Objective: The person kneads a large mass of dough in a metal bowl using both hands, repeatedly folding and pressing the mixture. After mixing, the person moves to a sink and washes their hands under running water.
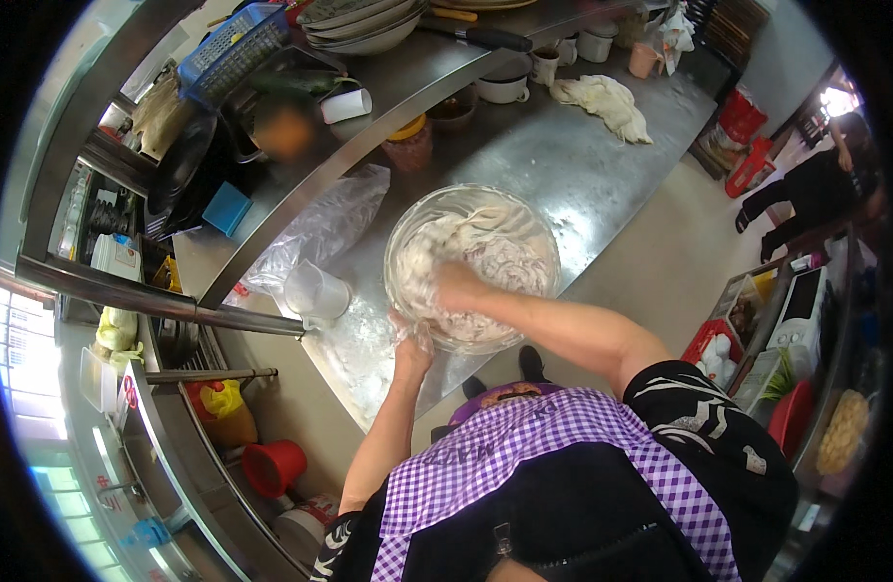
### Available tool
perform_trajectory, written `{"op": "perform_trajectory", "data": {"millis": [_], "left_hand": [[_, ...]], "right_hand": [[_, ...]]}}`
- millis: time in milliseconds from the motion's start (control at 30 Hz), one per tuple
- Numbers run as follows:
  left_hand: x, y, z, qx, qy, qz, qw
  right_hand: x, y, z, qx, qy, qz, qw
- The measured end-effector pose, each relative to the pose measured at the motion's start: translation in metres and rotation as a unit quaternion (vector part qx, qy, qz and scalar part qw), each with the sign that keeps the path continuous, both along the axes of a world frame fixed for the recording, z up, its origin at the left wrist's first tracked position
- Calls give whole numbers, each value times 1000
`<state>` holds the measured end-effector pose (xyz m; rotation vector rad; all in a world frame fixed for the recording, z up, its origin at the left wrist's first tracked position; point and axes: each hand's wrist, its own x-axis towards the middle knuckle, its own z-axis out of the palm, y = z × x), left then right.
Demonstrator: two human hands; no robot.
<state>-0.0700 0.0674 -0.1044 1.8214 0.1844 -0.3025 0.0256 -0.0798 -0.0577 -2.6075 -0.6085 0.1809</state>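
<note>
A large mixing bowl [544,225] with a smeared, see-through wall stands on the steel table in front of me. Inside it lies a wet, pale, lumpy mixture [515,262], like batter or dough. My right hand [457,285] is down in this mixture, blurred by motion, and its fingers are partly hidden. At the near left side of the bowl, my left hand [413,345] grips the rim, its fingers coated with white mixture. A translucent plastic measuring jug [317,291] stands to the left of the bowl, beside a crumpled clear plastic bag [330,218].
A steel shelf edge [388,134] crosses above the worktop [599,174]. Behind the bowl stand a yellow-lidded jar [408,145] and a white pot [502,84]; a cloth [605,105] lies farther right. Another person [817,182] is at the far right. White powder dusts the table's left corner.
</note>
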Motion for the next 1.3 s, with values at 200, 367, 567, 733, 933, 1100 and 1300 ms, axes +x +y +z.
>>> {"op": "perform_trajectory", "data": {"millis": [200, 367, 567, 733, 933, 1100, 1300], "left_hand": [[0, 1, 8, -10, 1, 24, 1000], [-12, -13, 32, -57, 82, 80, 992], [-3, -49, -77, 130, -5, 10, 991], [53, -59, -145, 168, -31, 10, 985], [29, -48, -27, 4, 110, 57, 992], [36, -51, -29, -33, 60, 109, 992], [22, -18, 32, 91, 28, 1, 995]], "right_hand": [[27, 1, 42, -34, -23, 125, 991], [120, -51, 30, -145, 117, 83, 979], [24, -95, -32, -62, 120, -42, 990], [15, -59, 44, -69, 150, 100, 981], [35, -148, -58, 210, 182, -212, 937], [15, -69, -65, 595, 437, -256, 625], [13, -36, -34, 331, 293, -106, 891]]}}
